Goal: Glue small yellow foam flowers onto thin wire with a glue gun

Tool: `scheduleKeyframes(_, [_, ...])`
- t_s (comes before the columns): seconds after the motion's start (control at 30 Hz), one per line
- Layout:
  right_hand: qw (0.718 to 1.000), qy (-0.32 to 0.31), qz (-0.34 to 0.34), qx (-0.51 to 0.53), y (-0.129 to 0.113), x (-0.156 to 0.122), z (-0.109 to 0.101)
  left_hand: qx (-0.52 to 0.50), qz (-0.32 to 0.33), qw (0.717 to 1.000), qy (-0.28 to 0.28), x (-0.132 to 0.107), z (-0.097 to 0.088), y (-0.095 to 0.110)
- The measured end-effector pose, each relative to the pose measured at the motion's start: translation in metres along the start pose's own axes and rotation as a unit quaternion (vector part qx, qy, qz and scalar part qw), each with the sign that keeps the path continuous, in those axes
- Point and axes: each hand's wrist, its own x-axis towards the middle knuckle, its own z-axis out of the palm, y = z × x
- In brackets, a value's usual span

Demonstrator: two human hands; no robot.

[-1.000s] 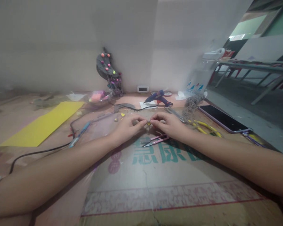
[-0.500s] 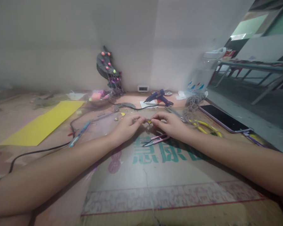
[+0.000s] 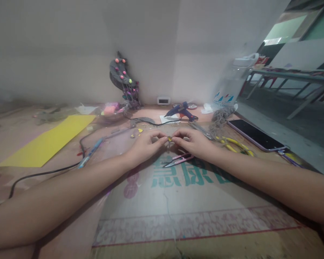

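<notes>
Left hand [image 3: 143,148] and right hand [image 3: 196,145] closed to fingertip pinches, sharing one small yellow piece [image 3: 170,138] above the cardboard [image 3: 140,212]. Snips [image 3: 177,160] lie unheld. Loose yellow bits [image 3: 140,131] beyond left hand; held piece likely unfinished, remaining work unclear.

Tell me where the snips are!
In the head view, the snips lie just right of the middle, below the right hand and by the green writing.

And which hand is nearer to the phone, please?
Right. The right hand is left of the phone; the left hand is farther left, beyond it.
</notes>
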Motion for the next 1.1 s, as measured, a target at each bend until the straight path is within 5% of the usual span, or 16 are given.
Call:
scheduleKeyframes(0.33, [1.000,0.002,0.020,0.012,-0.0034,-0.0016,-0.0012,-0.037,-0.043,0.998,0.028,0.0017,0.0020,-0.0078])
scheduleKeyframes(1.1, [1.000,0.006,-0.001,-0.004,0.0001,0.0001,-0.0011,0.001,0.005,1.000,-0.001,0.0010,0.0000,-0.0043])
